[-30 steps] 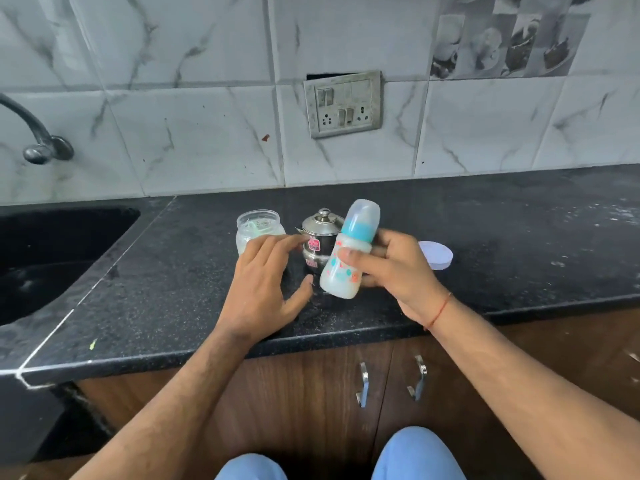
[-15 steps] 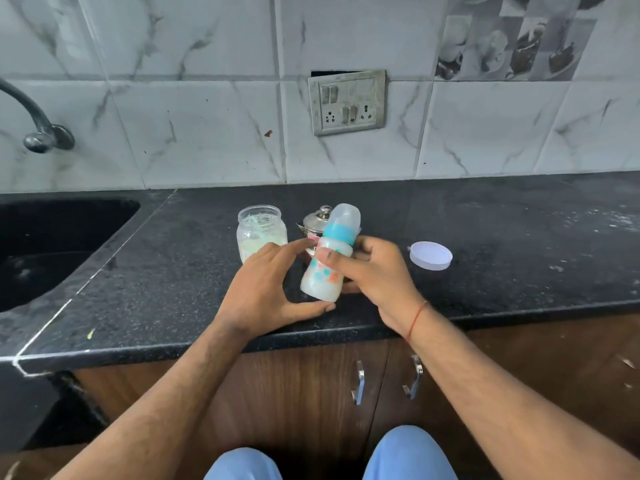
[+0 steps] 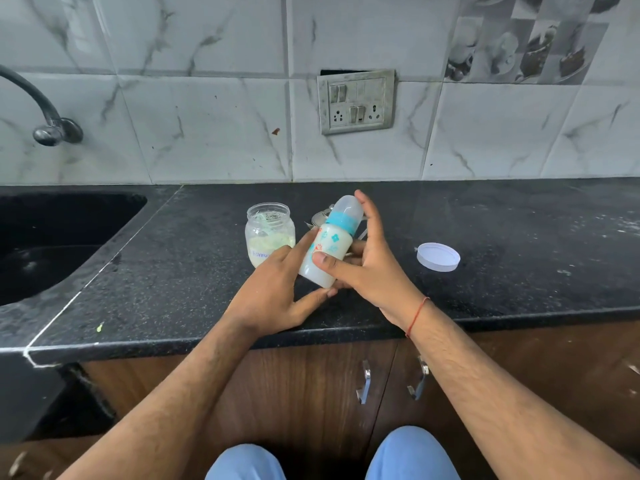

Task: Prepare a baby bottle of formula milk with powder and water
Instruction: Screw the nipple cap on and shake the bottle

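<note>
Near done, I judge: at frame centre the capped bottle [image 3: 327, 251], milky inside, is gripped by the right hand [image 3: 367, 268] and cupped by the left hand [image 3: 273, 292], while the powder jar [image 3: 269, 233] stands open, lid [image 3: 438, 257] off at right.

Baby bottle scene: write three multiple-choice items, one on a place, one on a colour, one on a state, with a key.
1. Where does the white lid lie?
A. in the sink
B. on the counter, right of the hands
C. on the jar

2. What colour is the collar of the baby bottle?
A. red
B. black
C. turquoise

3. How is the powder jar?
A. open
B. capped
C. tipped over

Key: 1 B, it rests on the black counter, apart. 2 C, the turquoise band sits under the clear cap. 3 A, its mouth is bare while the right hand and left hand hold the bottle.
</note>
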`<action>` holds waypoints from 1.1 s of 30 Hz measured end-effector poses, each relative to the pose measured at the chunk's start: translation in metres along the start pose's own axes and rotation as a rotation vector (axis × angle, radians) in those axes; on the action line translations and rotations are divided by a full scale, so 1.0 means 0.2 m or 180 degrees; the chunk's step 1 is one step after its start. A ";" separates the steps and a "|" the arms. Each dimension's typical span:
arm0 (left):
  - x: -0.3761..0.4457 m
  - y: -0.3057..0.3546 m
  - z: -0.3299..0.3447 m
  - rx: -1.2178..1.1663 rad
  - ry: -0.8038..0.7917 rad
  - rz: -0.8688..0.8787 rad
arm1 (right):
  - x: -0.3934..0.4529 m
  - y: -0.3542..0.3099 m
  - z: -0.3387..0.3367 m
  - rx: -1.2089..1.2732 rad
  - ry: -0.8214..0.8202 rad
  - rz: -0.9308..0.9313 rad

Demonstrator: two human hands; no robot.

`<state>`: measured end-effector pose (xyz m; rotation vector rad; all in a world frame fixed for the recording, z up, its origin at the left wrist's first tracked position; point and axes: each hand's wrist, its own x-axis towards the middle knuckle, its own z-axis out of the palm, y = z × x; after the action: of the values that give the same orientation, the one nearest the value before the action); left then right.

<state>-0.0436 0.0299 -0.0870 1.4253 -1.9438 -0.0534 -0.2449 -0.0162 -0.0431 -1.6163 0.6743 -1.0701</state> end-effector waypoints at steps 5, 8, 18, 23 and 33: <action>-0.01 0.00 0.00 -0.0141 0.0059 0.0027 | 0.04 0.00 -0.01 0.0211 -0.0125 0.0003; -0.01 0.00 0.00 -0.0164 0.0130 0.0151 | 0.06 0.00 0.00 0.0206 -0.0194 0.0038; 0.01 0.01 0.00 -0.0172 0.0098 0.0263 | 0.07 -0.01 0.00 -0.0261 0.0066 -0.0281; 0.01 0.02 0.01 -0.0034 0.0035 0.0081 | 0.04 -0.10 0.00 -0.0771 -0.0084 -0.0478; 0.03 -0.01 -0.02 -0.0067 -0.0070 0.0186 | 0.13 -0.28 -0.24 0.1006 0.1100 -0.0452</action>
<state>-0.0395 0.0259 -0.0826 1.3586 -1.9960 -0.0627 -0.2811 -0.0422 0.0217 -1.2326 0.5832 -1.5008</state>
